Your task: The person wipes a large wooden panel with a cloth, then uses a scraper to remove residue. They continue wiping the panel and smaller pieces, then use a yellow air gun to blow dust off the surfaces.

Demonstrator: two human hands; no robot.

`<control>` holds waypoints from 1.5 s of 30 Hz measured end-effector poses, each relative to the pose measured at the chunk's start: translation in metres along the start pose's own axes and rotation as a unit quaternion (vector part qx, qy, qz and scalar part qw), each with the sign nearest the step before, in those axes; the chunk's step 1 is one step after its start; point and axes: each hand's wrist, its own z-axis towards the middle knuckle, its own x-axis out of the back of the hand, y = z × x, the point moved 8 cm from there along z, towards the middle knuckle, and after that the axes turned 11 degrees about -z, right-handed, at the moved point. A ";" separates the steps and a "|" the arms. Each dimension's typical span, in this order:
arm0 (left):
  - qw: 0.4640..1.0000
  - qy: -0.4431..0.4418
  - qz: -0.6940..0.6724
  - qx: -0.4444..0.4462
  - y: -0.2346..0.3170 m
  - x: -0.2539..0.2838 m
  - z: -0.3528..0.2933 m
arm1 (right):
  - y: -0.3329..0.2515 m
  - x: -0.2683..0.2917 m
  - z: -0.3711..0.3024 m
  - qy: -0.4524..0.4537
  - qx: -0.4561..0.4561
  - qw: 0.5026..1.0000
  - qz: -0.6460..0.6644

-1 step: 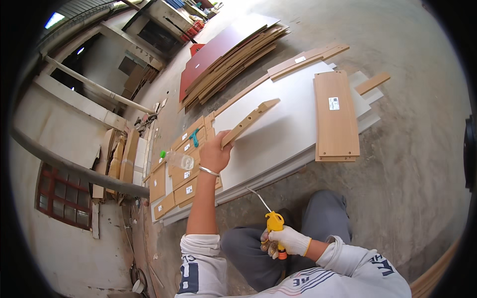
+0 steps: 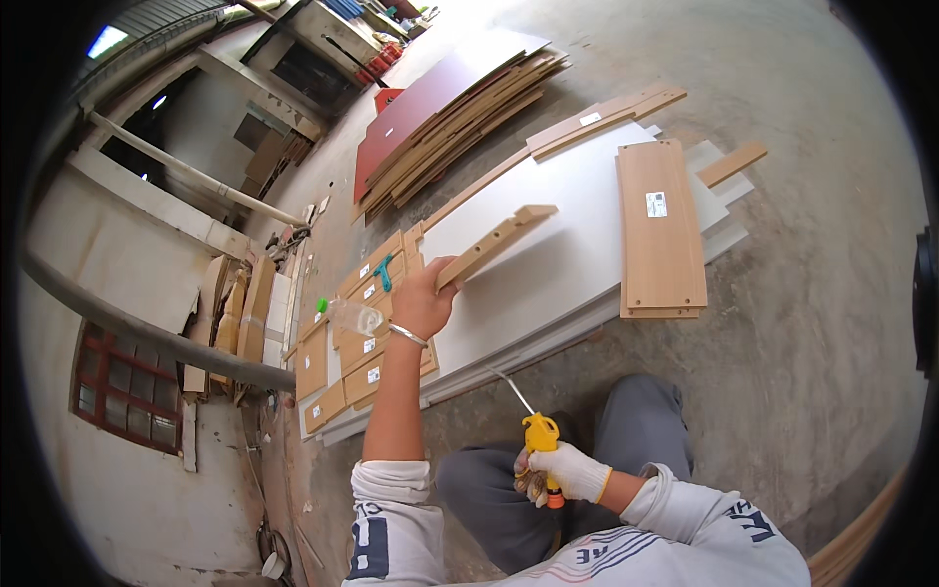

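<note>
My left hand (image 2: 423, 301), bare and with a silver bangle at the wrist, grips one end of a narrow wooden board (image 2: 497, 243). Holes run along the board's edge, and it is held up above a large white panel (image 2: 577, 230). My right hand (image 2: 569, 472), in a white knit glove, is closed round a yellow air blow gun (image 2: 541, 433) in front of my knees. Its thin metal nozzle points up and left toward the panel's near edge. Beside my left hand are a clear plastic bottle (image 2: 354, 317) with a green cap and a teal T-shaped tool (image 2: 383, 272).
Labelled wooden pieces (image 2: 354, 357) cover the panel's left end. Wider wooden boards (image 2: 661, 235) lie across its right end, and long strips (image 2: 606, 119) along the far edge. Beyond stands a stack of reddish-brown panels (image 2: 430, 108). A grey pole (image 2: 166, 333) crosses at left.
The far end of the narrow board has shifted slightly right and down, its tilt a little different. My right hand and the blow gun stay nearly still.
</note>
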 end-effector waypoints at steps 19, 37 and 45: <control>0.972 -0.212 0.085 0.057 -0.094 -0.227 -0.084 | 0.003 0.072 -0.033 0.050 -0.010 0.976 0.211; 0.987 -0.061 -0.095 0.113 -0.184 -0.200 -0.082 | 0.018 0.027 -0.025 0.038 -0.103 0.990 0.089; 0.941 0.127 0.085 0.301 -0.344 -0.095 -0.197 | 0.005 -0.014 0.036 0.052 -0.140 0.989 0.021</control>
